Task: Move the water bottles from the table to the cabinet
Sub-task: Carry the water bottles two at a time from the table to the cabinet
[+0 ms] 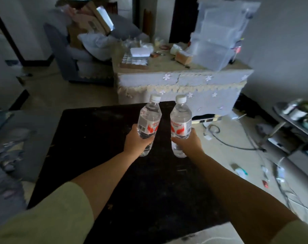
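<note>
Two clear water bottles with white caps and red-and-white labels are held upright above the black table (96, 155). My left hand (136, 142) grips the left bottle (149, 117) around its lower half. My right hand (188, 143) grips the right bottle (181, 118) the same way. The bottles stand side by side, a small gap between them. Beyond the table's far edge stands a cabinet (181, 85) draped in a grey flowered cloth with lace trim.
The cabinet top carries clear plastic boxes (218, 37), a white box (140, 51) and small clutter. A grey armchair (75, 55) piled with things sits far left. Cables (237, 145) and litter cover the floor on the right, by a low shelf (297, 124).
</note>
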### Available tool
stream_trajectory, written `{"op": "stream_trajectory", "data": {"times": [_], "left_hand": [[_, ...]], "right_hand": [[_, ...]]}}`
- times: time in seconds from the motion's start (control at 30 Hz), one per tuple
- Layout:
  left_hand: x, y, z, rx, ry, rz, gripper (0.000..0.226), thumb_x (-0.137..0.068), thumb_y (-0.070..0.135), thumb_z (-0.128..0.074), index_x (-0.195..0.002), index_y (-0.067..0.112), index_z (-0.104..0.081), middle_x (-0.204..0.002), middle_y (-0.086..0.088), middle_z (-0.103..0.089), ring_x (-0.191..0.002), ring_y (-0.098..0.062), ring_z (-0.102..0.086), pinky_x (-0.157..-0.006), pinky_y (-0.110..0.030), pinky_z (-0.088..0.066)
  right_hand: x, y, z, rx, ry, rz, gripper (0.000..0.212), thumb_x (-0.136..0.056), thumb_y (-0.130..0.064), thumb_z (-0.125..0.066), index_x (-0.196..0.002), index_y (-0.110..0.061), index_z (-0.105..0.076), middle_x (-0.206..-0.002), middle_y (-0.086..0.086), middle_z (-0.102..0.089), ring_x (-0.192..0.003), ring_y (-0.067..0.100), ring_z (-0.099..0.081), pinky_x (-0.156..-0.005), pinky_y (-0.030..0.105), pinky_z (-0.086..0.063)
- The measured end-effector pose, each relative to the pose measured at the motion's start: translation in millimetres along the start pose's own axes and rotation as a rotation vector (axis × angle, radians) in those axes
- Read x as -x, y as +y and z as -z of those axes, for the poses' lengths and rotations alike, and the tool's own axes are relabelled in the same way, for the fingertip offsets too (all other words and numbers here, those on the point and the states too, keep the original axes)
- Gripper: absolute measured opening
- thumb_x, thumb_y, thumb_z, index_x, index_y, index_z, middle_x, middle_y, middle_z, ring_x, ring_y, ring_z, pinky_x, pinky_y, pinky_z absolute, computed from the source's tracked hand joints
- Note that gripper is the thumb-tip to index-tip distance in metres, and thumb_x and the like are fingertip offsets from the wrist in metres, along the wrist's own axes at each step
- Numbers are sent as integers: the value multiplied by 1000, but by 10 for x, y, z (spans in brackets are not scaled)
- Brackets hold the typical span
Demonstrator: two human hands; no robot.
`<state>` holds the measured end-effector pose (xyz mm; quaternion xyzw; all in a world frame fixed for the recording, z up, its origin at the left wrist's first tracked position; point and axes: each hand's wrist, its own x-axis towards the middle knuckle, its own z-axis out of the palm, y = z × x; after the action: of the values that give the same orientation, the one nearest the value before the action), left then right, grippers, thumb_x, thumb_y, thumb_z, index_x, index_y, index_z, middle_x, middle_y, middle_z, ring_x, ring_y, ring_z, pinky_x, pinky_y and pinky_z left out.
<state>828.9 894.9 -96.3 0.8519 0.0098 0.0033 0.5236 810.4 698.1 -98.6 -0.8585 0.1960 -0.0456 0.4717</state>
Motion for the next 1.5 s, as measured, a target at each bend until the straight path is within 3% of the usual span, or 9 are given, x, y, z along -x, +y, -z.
{"op": "stream_trajectory", "data": {"times": [0.2,0.3,0.47,0.67,0.8,1.0,1.2,1.33,1.5], "left_hand": [[334,426,-689,-25,-198,-102,56,-77,29,-79,-121,11,-48,-107,1,-63,-93,-13,-59,-77,-25,-43],[479,623,-1001,-27,-319,-156,56,-75,30,-80,-118,12,-50,-107,-1,-65,-92,-15,-62,-75,-25,-44],[725,957,-1440,-23,-574,-289,48,-72,26,-82,-107,18,-51,-102,0,-68,-91,-17,-66,-74,-24,-46],[1198,1320,-1797,-91,-845,-503,52,-72,35,-81,-113,17,-54,-97,7,-64,-87,-15,-61,-75,-24,-45],[1655,1386,-2042,-104,-1024,-594,46,-73,35,-80,-104,20,-50,-96,3,-64,-93,-22,-64,-72,-24,-43],[2545,1513,-2385,-135,-1268,-706,61,-71,42,-80,-120,19,-51,-117,-3,-67,-108,-28,-63,-83,-30,-48],[3476,1604,-2652,-143,-1446,-793,61,-70,41,-81,-118,17,-51,-118,-5,-66,-108,-28,-62,-82,-29,-47],[4059,1659,-2894,-151,-1512,-800,55,-72,40,-80,-113,18,-51,-109,0,-65,-102,-25,-62,-73,-24,-38],[4709,1765,-3254,-128,-1573,-761,57,-73,41,-78,-118,21,-51,-117,1,-65,-105,-23,-62,-79,-25,-41]], "right_hand": [[318,546,809,76,164,-101,59,-73,-44,-78,-120,-19,-53,-105,-9,-61,-96,12,-60,-79,28,-45],[581,785,1175,33,269,-173,65,-64,-42,-82,-119,-20,-55,-104,-5,-67,-94,16,-66,-74,27,-47],[1152,1057,1673,-45,499,-321,71,-63,-40,-86,-122,-21,-50,-108,-2,-65,-97,19,-62,-83,33,-49],[2050,1210,1958,-179,802,-486,69,-72,-27,-84,-128,-13,-47,-119,4,-62,-110,26,-60,-90,35,-47],[2700,1325,1975,-266,962,-588,64,-73,-24,-83,-125,-13,-48,-115,4,-63,-108,25,-60,-91,35,-47],[3686,1509,2113,-294,1167,-680,60,-76,-22,-81,-124,-13,-47,-106,-1,-60,-103,20,-59,-87,30,-46],[4596,1798,2285,-315,1356,-760,56,-78,-19,-80,-123,-10,-49,-106,0,-60,-97,18,-57,-88,31,-45],[5111,2114,2500,-286,1422,-826,60,-67,-29,-86,-117,-15,-57,-107,2,-70,-99,22,-67,-95,40,-52],[5666,2560,2861,-242,1457,-817,64,-53,-43,-84,-108,-22,-60,-97,-2,-73,-91,19,-70,-90,45,-55]]}}
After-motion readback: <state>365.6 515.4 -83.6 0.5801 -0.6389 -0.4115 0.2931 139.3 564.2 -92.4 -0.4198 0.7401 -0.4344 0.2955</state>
